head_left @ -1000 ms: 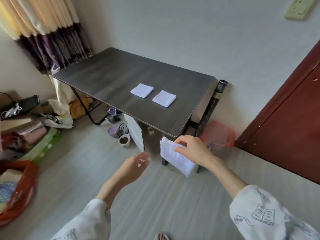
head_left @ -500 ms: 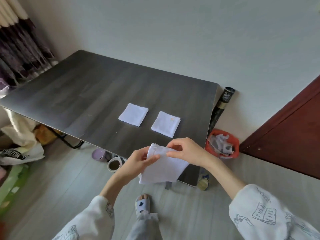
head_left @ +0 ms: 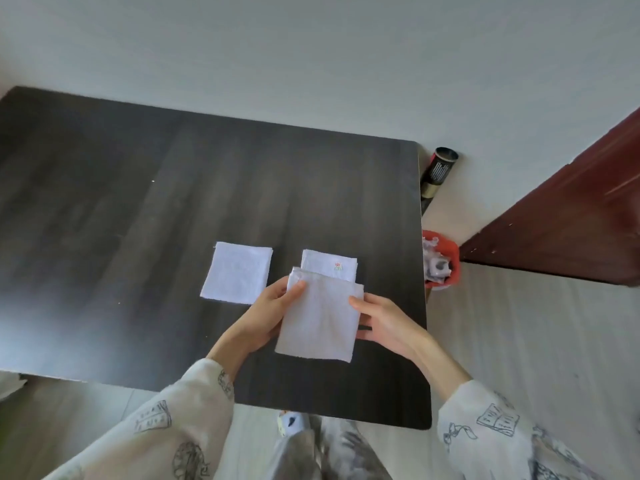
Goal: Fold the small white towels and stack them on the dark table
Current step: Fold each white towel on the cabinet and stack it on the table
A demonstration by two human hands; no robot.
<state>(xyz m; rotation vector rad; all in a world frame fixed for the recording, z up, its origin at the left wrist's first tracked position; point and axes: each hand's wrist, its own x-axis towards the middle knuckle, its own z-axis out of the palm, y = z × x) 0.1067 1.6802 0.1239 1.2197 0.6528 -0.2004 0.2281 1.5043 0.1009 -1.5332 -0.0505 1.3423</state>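
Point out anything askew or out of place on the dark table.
The two folded towels lie side by side, not stacked. The held towel, in both hands, overlaps the embroidered one and sits slightly skewed.

Small white towels: three, of which two lay folded flat on the desk [head_left: 138,209], namely a plain folded towel [head_left: 237,273] and a folded towel with a small emblem [head_left: 329,267], and one held towel [head_left: 320,323] was between two hands, the left hand [head_left: 263,315] and the right hand [head_left: 384,323]. Desks: one; red bins [head_left: 450,261]: one; dark tubes [head_left: 438,174]: one; brown doors [head_left: 571,220]: one.
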